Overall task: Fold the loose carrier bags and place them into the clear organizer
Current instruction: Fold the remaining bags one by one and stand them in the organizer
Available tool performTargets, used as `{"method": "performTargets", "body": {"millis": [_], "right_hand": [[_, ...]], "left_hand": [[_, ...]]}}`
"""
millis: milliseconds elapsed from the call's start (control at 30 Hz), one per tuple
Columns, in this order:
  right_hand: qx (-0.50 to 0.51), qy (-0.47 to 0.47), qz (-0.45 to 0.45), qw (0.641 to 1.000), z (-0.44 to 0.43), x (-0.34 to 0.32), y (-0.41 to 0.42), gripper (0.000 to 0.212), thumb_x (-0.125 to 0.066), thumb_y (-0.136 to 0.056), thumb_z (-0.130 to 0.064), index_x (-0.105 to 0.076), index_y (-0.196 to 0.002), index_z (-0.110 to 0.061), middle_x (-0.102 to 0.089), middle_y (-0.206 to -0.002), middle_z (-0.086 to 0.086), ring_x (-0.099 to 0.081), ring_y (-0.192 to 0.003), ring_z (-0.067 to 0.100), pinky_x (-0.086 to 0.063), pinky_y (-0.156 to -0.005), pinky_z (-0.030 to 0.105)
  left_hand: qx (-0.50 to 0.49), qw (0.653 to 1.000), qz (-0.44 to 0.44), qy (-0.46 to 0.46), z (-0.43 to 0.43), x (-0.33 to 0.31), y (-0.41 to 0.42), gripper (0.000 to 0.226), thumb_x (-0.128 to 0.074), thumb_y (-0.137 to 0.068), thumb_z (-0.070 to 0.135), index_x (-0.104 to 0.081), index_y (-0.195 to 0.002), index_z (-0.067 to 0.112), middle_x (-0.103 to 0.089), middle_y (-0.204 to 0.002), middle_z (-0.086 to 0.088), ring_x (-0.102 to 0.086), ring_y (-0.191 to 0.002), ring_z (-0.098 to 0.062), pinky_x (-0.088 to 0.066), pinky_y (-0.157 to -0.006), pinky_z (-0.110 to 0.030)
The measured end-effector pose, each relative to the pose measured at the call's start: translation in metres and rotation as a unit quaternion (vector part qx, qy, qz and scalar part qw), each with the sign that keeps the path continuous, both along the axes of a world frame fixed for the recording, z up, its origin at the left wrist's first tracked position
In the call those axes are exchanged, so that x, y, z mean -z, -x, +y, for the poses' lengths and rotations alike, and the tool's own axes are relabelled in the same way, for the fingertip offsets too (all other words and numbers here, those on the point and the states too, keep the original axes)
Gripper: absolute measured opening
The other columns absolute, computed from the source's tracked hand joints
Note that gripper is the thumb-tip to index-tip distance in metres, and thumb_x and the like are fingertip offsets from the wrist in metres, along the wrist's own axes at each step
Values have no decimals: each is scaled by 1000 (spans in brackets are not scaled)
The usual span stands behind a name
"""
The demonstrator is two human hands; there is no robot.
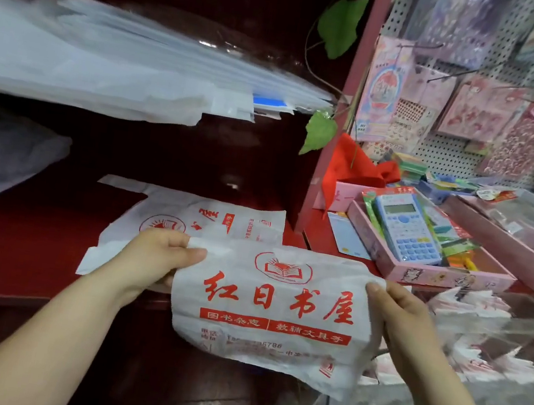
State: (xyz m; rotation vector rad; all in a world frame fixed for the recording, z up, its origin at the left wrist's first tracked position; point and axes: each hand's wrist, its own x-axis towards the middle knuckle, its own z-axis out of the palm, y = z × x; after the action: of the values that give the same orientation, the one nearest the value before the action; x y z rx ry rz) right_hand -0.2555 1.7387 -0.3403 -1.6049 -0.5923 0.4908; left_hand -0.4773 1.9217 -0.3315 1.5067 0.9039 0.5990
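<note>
Bag (277, 308) spans level between left hand (160, 255) and right hand (403, 323), each grip pinching 1 end, organizer (533, 332) just beyond the right.

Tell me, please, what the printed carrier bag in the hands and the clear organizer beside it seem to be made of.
Carrier bag: thin white plastic film, probably polyethylene, matt with red print; it crinkles and sags limply. Clear organizer: rigid transparent plastic, perhaps acrylic, glossy; folded bags show through its walls.
</note>
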Motion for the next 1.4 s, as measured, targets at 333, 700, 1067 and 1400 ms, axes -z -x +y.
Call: {"method": "performTargets", "body": {"millis": [333,700,1067,1400], "right_hand": [[-125,-158,72,977,-48,-75,24,18,-87,-43,-14,-72,-53,-18,-68,-57,4,-64,-51,19,-50,-44,20],[-119,-100,23,988,-75,-112,33,54,-44,-87,5,-69,-48,-22,-64,-52,-4,-57,-44,7,-39,-43,13],[-92,-81,-22,992,-75,-120,48,14,-54,-87,-10,-63,-79,-17,-55,-67,15,-53,-54,19,-40,-47,24],[32,-41,-136,989,-37,-87,47,33,-51,-93,-19,-56,-76,10,-47,-67,27,-41,-60,15,-29,-51,24]], "left_hand": [[70,979,-149,-124,-41,-79,49,54,-46,-85,-11,-75,-60,28,-71,-64,3,-66,-58,-7,-52,-53,-16],[141,974,-145,-105,-56,-119,69,25,-61,-72,4,-76,-59,19,-71,-66,-3,-67,-61,-10,-51,-53,-15],[-29,966,-151,-208,-70,-113,47,27,-64,-81,3,-60,-93,26,-61,-85,0,-58,-72,-6,-48,-56,-11],[-116,972,-129,-155,-52,-80,38,24,-60,-87,19,-59,-75,-1,-56,-70,-11,-51,-63,-20,-39,-56,-26]]}}
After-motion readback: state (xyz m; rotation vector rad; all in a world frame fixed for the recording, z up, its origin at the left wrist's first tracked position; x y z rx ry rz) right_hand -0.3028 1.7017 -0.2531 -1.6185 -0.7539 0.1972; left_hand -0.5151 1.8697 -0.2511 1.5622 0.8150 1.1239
